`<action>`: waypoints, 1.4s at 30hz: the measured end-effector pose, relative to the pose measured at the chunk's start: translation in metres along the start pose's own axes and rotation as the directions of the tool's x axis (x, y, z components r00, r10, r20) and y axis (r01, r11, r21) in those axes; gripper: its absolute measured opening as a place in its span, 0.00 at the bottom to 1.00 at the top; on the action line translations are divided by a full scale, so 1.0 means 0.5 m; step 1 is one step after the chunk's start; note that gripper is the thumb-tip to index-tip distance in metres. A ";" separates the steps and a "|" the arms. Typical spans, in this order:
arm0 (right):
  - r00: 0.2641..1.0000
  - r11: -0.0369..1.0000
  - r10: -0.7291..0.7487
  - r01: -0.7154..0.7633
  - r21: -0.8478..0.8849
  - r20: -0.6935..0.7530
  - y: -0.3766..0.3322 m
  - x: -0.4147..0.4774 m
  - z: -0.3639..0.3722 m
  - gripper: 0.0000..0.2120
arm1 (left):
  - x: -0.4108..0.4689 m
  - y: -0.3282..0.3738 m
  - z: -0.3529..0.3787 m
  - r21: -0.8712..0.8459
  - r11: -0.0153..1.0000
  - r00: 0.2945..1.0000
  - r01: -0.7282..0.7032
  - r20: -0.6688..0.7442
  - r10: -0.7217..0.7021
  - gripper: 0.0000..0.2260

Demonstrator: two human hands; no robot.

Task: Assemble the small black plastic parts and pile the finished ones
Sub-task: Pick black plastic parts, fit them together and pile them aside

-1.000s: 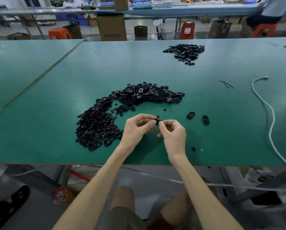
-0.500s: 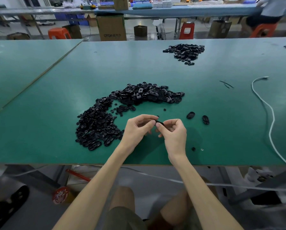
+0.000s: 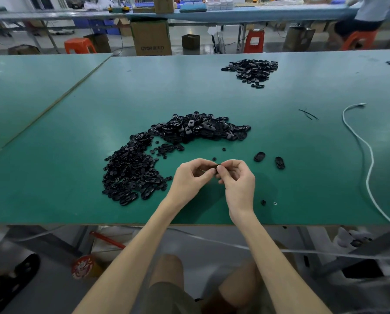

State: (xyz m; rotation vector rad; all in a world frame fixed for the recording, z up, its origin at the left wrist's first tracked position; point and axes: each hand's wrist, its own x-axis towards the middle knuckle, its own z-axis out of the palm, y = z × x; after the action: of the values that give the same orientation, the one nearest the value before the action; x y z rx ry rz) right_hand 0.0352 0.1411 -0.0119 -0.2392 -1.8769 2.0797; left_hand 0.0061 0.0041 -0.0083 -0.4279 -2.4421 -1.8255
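Note:
My left hand (image 3: 192, 176) and my right hand (image 3: 235, 180) meet fingertip to fingertip just above the green table (image 3: 302, 168). Between them they pinch a small black plastic part (image 3: 217, 168), mostly hidden by the fingers. A large curved heap of loose black parts (image 3: 132, 168) lies to the left and runs round behind the hands as bigger oval pieces (image 3: 200, 129). Two single oval parts (image 3: 259, 156) (image 3: 279, 162) lie to the right of my hands. A second pile of black parts (image 3: 251, 70) sits far back on the table.
A white cable (image 3: 368, 168) snakes down the table's right side. A tiny black piece (image 3: 263, 202) and a small ring (image 3: 275, 203) lie near the front edge. Thin black strands (image 3: 308, 114) lie at mid right. Boxes, orange stools and another seated person are beyond the table.
Both hands stay in the same place. The fingertips have closed tighter together on the small part, which shows less than before.

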 end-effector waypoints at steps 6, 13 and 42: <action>1.000 1.000 -0.009 0.009 -0.002 0.012 0.000 0.000 0.000 0.09 | 0.001 0.000 -0.001 -0.056 0.998 1.000 0.026 -0.010 -0.026 0.04; 1.000 1.000 -0.006 0.006 0.009 0.026 0.003 0.001 -0.002 0.06 | 0.001 -0.004 -0.004 -0.056 0.998 0.999 0.041 -0.011 -0.042 0.04; 0.997 0.998 0.062 -0.061 -0.026 0.049 -0.004 -0.003 0.011 0.06 | -0.004 0.008 -0.007 0.022 0.999 0.997 0.027 -0.079 -0.026 0.09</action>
State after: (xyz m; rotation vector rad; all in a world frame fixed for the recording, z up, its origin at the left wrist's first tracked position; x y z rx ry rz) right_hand 0.0348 0.1358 -0.0093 -0.2565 -1.9479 2.1225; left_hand 0.0085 0.0017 -0.0040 -0.3174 -2.4257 -1.7865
